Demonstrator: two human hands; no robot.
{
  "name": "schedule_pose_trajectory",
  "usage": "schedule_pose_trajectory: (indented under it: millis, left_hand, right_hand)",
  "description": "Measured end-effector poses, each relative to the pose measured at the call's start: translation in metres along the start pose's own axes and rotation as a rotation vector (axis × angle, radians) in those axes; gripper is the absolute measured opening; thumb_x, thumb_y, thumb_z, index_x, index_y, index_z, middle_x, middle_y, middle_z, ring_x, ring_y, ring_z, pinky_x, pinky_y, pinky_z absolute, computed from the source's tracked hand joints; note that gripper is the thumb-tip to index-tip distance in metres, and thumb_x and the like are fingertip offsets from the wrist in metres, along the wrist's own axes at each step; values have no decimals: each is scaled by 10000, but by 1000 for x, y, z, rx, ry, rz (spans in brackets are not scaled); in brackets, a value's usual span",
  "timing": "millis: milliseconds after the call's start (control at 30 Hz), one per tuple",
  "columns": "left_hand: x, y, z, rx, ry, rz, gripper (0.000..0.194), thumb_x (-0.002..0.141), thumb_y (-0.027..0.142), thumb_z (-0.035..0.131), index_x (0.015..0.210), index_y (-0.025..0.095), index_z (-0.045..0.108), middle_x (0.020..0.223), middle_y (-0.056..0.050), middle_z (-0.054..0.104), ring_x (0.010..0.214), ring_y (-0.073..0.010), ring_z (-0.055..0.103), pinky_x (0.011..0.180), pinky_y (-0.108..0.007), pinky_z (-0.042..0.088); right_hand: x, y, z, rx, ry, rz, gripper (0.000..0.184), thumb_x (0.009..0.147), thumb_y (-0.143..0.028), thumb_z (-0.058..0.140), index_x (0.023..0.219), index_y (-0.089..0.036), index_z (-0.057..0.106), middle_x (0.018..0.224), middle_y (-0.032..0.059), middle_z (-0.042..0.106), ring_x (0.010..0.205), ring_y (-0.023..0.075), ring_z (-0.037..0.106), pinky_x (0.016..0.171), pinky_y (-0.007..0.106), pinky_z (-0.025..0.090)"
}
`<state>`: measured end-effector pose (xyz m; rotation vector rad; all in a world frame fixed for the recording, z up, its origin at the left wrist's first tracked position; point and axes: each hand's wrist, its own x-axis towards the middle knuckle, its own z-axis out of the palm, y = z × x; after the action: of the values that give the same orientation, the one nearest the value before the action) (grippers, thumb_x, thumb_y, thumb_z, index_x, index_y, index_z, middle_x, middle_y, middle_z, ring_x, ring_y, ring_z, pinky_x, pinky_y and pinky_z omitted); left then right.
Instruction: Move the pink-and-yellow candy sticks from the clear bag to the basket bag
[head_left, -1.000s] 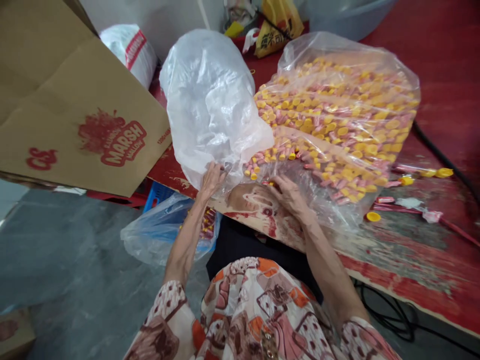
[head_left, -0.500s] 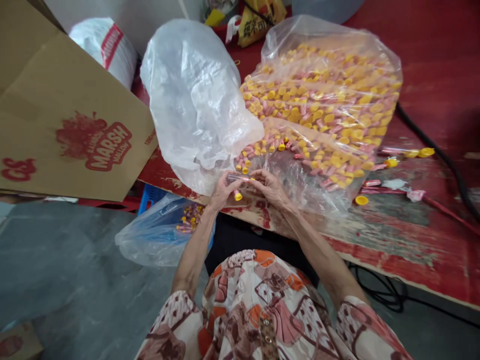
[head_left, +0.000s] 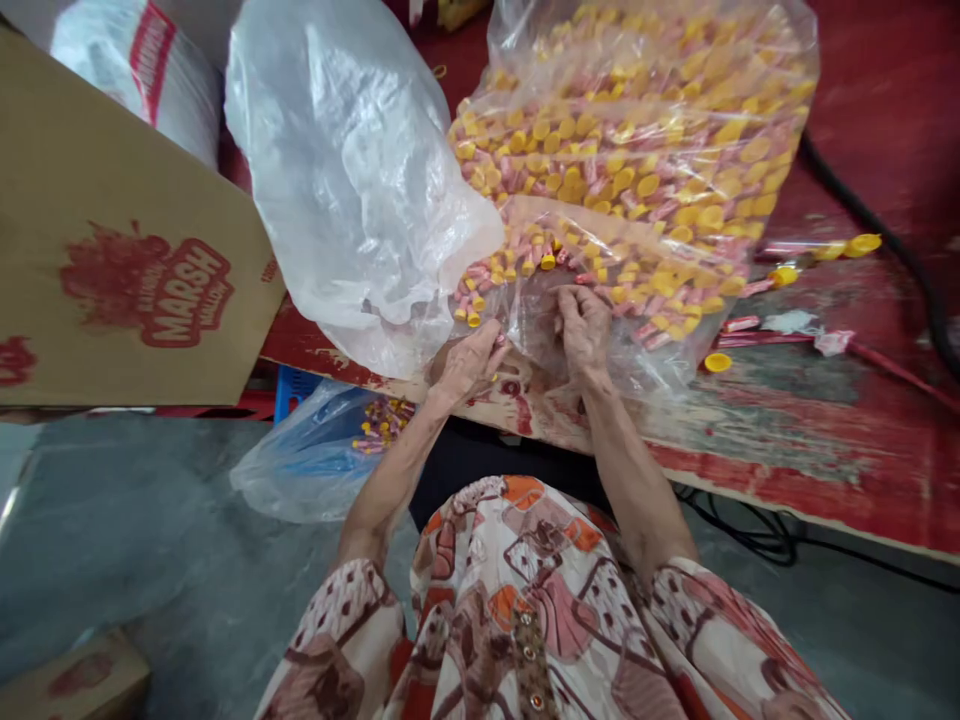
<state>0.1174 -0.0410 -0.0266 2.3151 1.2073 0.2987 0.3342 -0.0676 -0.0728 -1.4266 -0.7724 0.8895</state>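
A large clear bag [head_left: 652,120] on the red table holds a heap of small pink tubes with yellow caps. Its mouth lies open toward me. My right hand [head_left: 585,325] reaches into that mouth, fingers bent down among the nearest tubes; what they pinch is hidden. My left hand [head_left: 466,362] sits just left of it at the table edge, fingers curled, with a bit of pink tube showing at the fingertips. A puffed, empty-looking clear bag [head_left: 352,190] stands against the left hand.
A brown cardboard box [head_left: 112,270] printed "MARSH" fills the left. Below the table edge a blue-tinted bag [head_left: 315,460] holds several tubes. Loose tubes [head_left: 817,250] and a yellow cap [head_left: 718,362] lie on the worn red table [head_left: 825,430]. A black cable [head_left: 877,230] runs at right.
Both hands were together on one capped tube half a second ago. They have since parted: the right hand went forward into the bag's mouth, the left stays near the edge. The view has tilted down.
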Motion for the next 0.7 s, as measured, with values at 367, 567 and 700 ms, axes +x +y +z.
schedule_pose_trajectory:
  millis: [367, 567, 700]
  left_hand:
    - [3, -12, -19, -239, 5, -97, 175, 1126, 303, 640, 1278, 217, 644, 1159, -48, 773, 1054, -191, 751, 1007, -325, 606]
    - [-1, 2, -14, -29, -73, -82, 127, 1132, 287, 644, 1245, 229, 646, 1100, -52, 766, 1022, -225, 766, 945, -335, 595]
    - [0, 10, -17, 10, -81, -46, 74, 1127, 269, 642, 1182, 223, 662, 1096, -55, 759, 1024, -227, 748, 960, -336, 591]
  right_hand:
    - [2, -9, 12, 296, 63, 93, 786, 1144, -875, 597, 688, -264, 405, 661, -9, 629, 519, 112, 461, 487, 244, 350]
    - [4, -1, 6, 133, -19, 133, 604, 1191, -682, 635, 762, -260, 585, 611, -47, 567, 546, 130, 509, 554, 248, 422]
    - [2, 2, 3, 21, -76, 93, 578, 1151, -698, 641, 762, -270, 630, 627, -33, 577, 555, 155, 524, 558, 289, 418]
